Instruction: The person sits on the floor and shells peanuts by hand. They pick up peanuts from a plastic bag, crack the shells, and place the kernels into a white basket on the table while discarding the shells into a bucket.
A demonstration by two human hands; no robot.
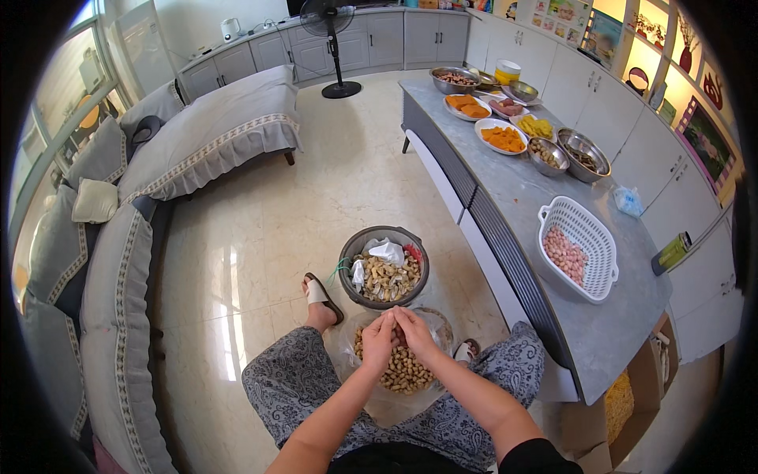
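My left hand (376,342) and my right hand (416,334) meet at the fingertips, thumbs and forefingers pinched together. Whatever lies between the fingers is hidden from above. Under them, between my knees, a clear plastic bag (379,409) lies open around a heap of unshelled peanuts (407,370). Just beyond the fingertips stands a round dark bin (368,301), filled with broken peanut shells (388,278) and crumpled white tissue (388,252). On the table to the right, a white plastic basket (583,222) holds shelled pink peanut kernels (564,256).
The grey table (598,338) bears plates of cut orange food (503,139), steel bowls (583,155) and a green can (671,253). A cardboard box (642,415) stands by its near end. Left is a grey sofa (115,332); a pedestal fan (340,89) stands far ahead.
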